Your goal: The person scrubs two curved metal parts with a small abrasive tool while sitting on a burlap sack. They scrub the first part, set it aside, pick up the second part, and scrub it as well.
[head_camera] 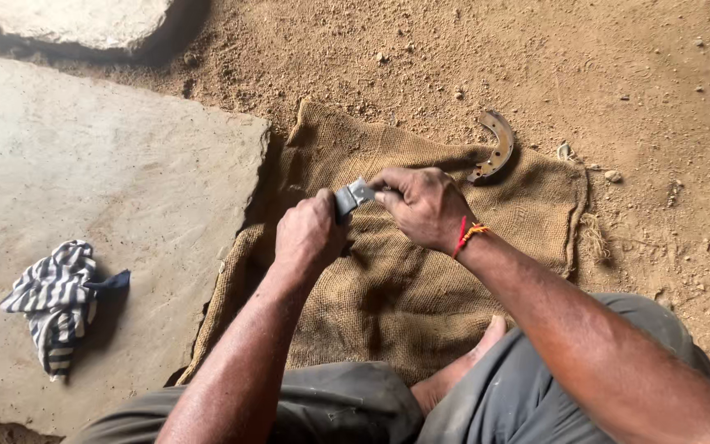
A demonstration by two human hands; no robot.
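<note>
My left hand (pixel 307 234) is closed around the lower end of a small grey metal piece (pixel 353 196), held above a burlap sack (pixel 421 271) spread on the ground. My right hand (pixel 422 205), with a red and orange thread at the wrist, pinches the upper end of the same piece with its fingertips. Both hands meet over the middle of the sack. Most of the piece is hidden inside my left fist.
A curved rusty metal shoe (pixel 496 146) lies at the sack's far edge. A flat stone slab (pixel 100 189) lies to the left, with a striped cloth (pixel 57 300) on it. Sandy ground with small stones surrounds the sack. My bare foot (pixel 462 366) rests on the sack's near side.
</note>
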